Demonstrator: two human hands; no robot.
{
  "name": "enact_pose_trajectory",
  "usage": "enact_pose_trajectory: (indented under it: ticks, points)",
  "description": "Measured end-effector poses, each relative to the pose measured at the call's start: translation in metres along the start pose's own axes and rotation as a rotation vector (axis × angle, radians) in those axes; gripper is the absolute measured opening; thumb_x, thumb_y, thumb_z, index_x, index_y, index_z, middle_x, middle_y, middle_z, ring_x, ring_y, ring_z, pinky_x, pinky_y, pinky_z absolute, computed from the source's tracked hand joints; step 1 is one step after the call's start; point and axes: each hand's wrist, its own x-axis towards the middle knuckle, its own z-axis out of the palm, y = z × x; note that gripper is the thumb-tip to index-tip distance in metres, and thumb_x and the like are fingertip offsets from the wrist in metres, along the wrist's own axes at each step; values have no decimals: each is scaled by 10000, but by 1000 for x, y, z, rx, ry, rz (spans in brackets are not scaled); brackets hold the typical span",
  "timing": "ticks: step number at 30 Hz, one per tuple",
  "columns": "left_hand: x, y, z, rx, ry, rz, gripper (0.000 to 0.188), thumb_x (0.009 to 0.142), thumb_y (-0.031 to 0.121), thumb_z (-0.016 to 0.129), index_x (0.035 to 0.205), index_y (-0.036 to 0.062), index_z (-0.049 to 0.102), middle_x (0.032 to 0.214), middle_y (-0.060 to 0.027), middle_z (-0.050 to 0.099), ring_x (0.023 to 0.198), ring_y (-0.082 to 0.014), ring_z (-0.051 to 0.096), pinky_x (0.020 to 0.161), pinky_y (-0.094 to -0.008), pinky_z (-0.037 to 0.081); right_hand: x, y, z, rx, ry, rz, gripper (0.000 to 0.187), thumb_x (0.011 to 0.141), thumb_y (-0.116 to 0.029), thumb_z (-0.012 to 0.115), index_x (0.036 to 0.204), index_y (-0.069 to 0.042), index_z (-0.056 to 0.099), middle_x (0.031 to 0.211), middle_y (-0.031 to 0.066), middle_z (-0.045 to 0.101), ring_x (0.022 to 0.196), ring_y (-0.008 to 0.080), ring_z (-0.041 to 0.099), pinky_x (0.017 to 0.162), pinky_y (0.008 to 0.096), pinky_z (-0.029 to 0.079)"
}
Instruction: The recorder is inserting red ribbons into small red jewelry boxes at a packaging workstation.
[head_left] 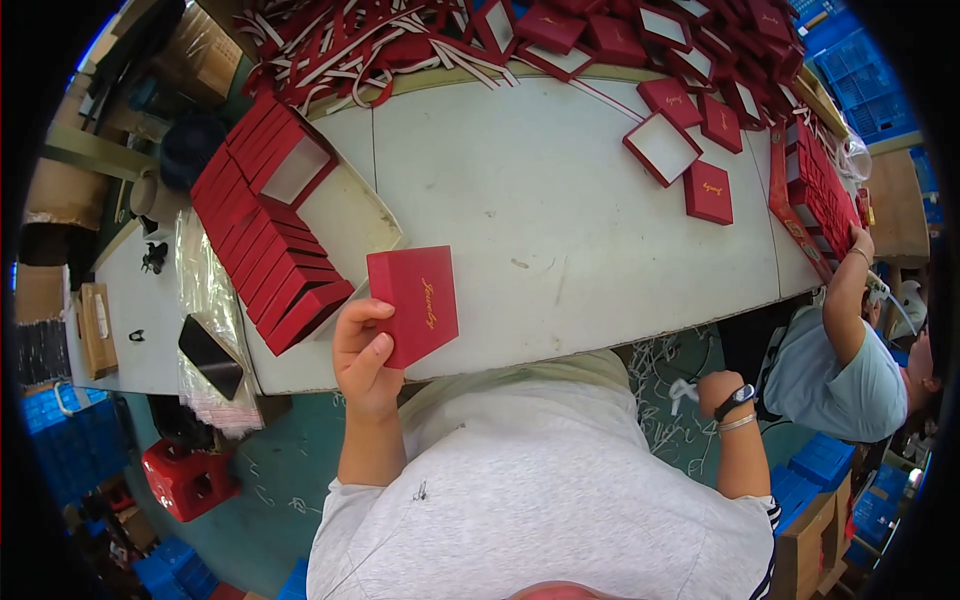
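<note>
My left hand (368,355) grips a flat red gift box (418,305) with gold script on its face, thumb in front. The box is held up at the table's front edge, beside rows of similar red boxes (262,240) packed in a shallow tray (385,232). Out past the table edge, low at my right side, my right hand (722,394) is closed, with a crumpled white scrap (684,394) at its fingers. A dark watch and a bracelet circle that wrist. How the fingers hold the scrap is partly hidden.
Loose red boxes (709,193) and an upturned box part (662,148) lie at the table's right. Red and white ribbons (400,45) heap along the back. At right, a co-worker's hand (860,243) touches stacked boxes. A red stool (188,480) stands lower left.
</note>
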Motion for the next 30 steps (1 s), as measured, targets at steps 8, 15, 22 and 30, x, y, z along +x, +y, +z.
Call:
enact_pose_trajectory:
  ticks: [8,15,22,30]
  points:
    - [-5,3,1,85,-127,40,118,820,80,530,875,-15,574,992,-161,562,931,-227,546,821,-325,421,51,-45,-237,927,924,-704,217,812,-136,621,1011,-50,617,746,64,616,626,157,549,567,273,439]
    - [-49,18,19,166,-184,49,104,845,73,571,841,-13,628,1007,-174,577,879,-232,549,778,-318,402,247,-87,-405,882,1247,-32,271,803,-190,600,999,-8,641,997,198,626,948,346,600,858,422,467]
    - [-53,16,8,-537,-10,-8,111,872,173,586,783,231,618,1215,-94,552,1173,-297,471,991,-515,360,245,-104,-424,600,1195,-82,198,790,-73,498,908,11,634,993,271,607,950,385,601,815,452,486]
    - [-28,13,17,-717,-73,-9,276,910,74,505,839,305,638,1235,27,543,1196,-197,454,1047,-432,311,256,-81,-396,753,1425,-246,116,813,-116,582,898,-37,583,932,166,572,921,349,550,801,426,446]
